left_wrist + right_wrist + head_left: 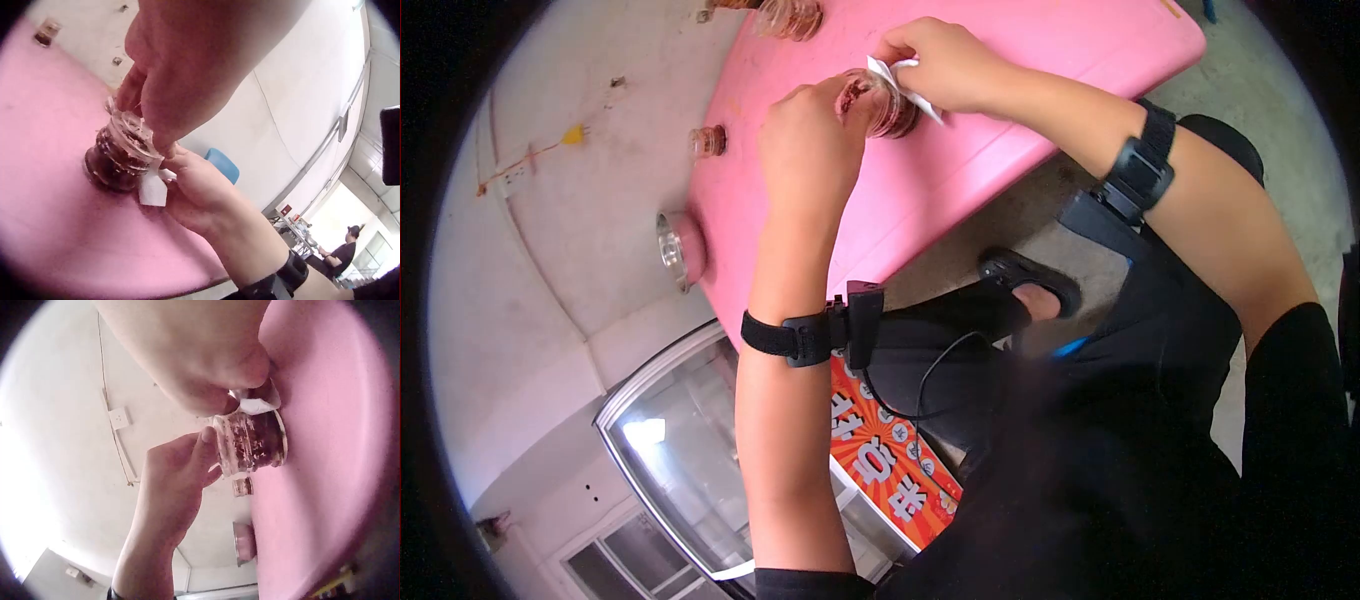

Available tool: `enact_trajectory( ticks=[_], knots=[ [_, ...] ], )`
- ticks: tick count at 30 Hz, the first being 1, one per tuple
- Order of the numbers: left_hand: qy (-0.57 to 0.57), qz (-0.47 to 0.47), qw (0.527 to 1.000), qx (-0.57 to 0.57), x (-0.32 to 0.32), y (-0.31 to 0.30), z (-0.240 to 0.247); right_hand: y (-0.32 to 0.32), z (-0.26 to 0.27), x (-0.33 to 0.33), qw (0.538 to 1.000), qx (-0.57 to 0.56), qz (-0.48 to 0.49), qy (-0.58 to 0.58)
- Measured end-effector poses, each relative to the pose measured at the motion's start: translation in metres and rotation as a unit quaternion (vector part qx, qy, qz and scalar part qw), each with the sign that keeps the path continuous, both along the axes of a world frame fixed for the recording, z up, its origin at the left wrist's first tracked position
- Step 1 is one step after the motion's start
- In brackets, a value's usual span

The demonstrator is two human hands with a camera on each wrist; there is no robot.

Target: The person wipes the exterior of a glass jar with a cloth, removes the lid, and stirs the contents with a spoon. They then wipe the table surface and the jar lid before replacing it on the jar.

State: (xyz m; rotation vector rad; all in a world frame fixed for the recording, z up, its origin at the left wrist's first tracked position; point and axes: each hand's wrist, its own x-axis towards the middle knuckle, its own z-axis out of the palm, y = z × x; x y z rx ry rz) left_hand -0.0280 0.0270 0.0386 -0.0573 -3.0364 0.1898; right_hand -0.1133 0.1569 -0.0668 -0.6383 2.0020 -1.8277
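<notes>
A clear glass jar [897, 112] with dark reddish-brown contents stands on the pink table [990, 150]. My left hand [810, 135] grips it at the mouth, thumb and fingers at the rim in the right wrist view. On the jar's other side, my right hand [950, 68] pinches a white tissue [922, 105] against the glass. In the left wrist view the tissue [153, 189] hangs by the jar's side, below the rim. Reddish bits cling to the glass of the jar [250, 444] in the right wrist view. My right fingertips are partly hidden behind the tissue.
A smaller jar [712, 141] stands at the table's far edge, and a larger jar [790, 18] farther along it. A metal bowl [683, 250] sits at the left edge. Beyond are a glass-topped case [690, 430], a blue chair [222, 164] and a seated person [344, 255].
</notes>
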Motion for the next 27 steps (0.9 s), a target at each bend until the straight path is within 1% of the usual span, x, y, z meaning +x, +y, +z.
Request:
enact_trajectory(
  ticks=[1, 2, 3, 4, 5, 7, 8, 9, 10, 11, 13, 14, 15, 16, 17, 18, 19, 21, 22, 23, 24, 25, 26, 27],
  knots=[
    [0.019, -0.009, 1.000, 0.015, -0.003, -0.001, -0.002, 0.003, -0.004, 0.001, 1.000, 0.005, -0.001, 0.002],
    [0.022, -0.011, 0.999, 0.021, -0.008, -0.003, -0.002, 0.007, -0.007, 0.000, 1.000, -0.018, 0.003, 0.024],
    [0.023, -0.001, 1.000, -0.003, -0.011, -0.003, -0.001, 0.013, -0.007, 0.005, 0.998, -0.040, 0.009, 0.044],
    [0.023, 0.010, 0.999, -0.027, -0.011, -0.001, -0.003, 0.017, 0.000, 0.009, 0.999, -0.018, 0.008, 0.035],
    [0.020, 0.011, 1.000, -0.022, -0.011, 0.002, -0.005, 0.012, -0.004, 0.007, 0.999, -0.012, 0.009, 0.032],
    [0.005, 0.038, 0.998, -0.044, -0.015, 0.007, -0.002, -0.005, -0.015, -0.005, 0.988, 0.027, -0.065, 0.134],
    [0.005, 0.041, 0.998, -0.047, -0.016, 0.005, -0.003, -0.015, -0.017, -0.009, 0.984, 0.031, -0.093, 0.148],
    [0.017, 0.015, 0.998, -0.065, -0.017, 0.003, -0.004, -0.023, -0.012, -0.012, 0.984, 0.024, -0.089, 0.149],
    [0.028, -0.012, 0.996, -0.083, -0.016, 0.000, -0.003, -0.031, -0.008, -0.016, 0.987, 0.023, -0.094, 0.125],
    [0.028, -0.008, 0.996, -0.088, -0.014, -0.004, 0.001, -0.037, -0.004, -0.020, 0.990, 0.026, -0.099, 0.102],
    [-0.057, 0.000, 0.998, -0.024, -0.012, -0.004, 0.011, -0.045, -0.006, -0.024, 0.990, 0.016, -0.092, 0.108],
    [-0.060, 0.001, 0.998, -0.023, -0.012, -0.010, 0.010, -0.045, -0.009, -0.026, 0.991, 0.030, -0.065, 0.113],
    [-0.065, -0.012, 0.998, 0.002, -0.013, -0.020, 0.010, -0.041, -0.010, -0.026, 0.991, 0.046, -0.038, 0.118],
    [-0.069, -0.025, 0.997, 0.028, -0.014, -0.020, 0.011, -0.029, -0.003, -0.024, 0.991, 0.050, -0.038, 0.117],
    [-0.068, -0.027, 0.997, 0.031, -0.017, -0.020, 0.012, -0.018, 0.003, -0.020, 0.995, 0.060, 0.000, 0.079],
    [-0.088, -0.005, 0.996, 0.002, -0.021, -0.014, 0.018, -0.007, 0.008, -0.014, 0.996, 0.071, 0.037, 0.042],
    [-0.109, 0.017, 0.994, -0.027, -0.024, -0.009, 0.021, 0.001, 0.008, -0.008, 0.996, 0.074, 0.034, 0.042],
    [-0.099, 0.011, 0.995, -0.008, -0.029, -0.021, 0.012, 0.015, 0.004, 0.002, 0.999, 0.033, 0.025, 0.021],
    [-0.091, 0.008, 0.996, 0.009, -0.032, -0.022, 0.010, 0.015, -0.009, 0.004, 0.994, -0.010, 0.000, 0.104],
    [-0.091, 0.004, 0.996, 0.012, -0.037, -0.025, 0.011, 0.010, -0.018, 0.000, 0.994, -0.006, -0.002, 0.105],
    [-0.140, 0.066, 0.987, 0.043, -0.040, -0.023, 0.013, 0.004, -0.024, -0.001, 0.987, -0.011, -0.034, 0.156],
    [-0.188, 0.128, 0.971, 0.072, -0.041, -0.024, 0.016, 0.003, -0.007, 0.002, 0.976, -0.016, -0.066, 0.206],
    [-0.217, 0.133, 0.965, 0.068, -0.045, -0.033, 0.013, 0.005, 0.011, 0.002, 0.999, 0.029, -0.017, 0.042],
    [-0.219, 0.135, 0.964, 0.066, -0.044, -0.033, 0.010, 0.001, 0.016, -0.001, 0.999, 0.028, -0.016, 0.040]
  ],
)
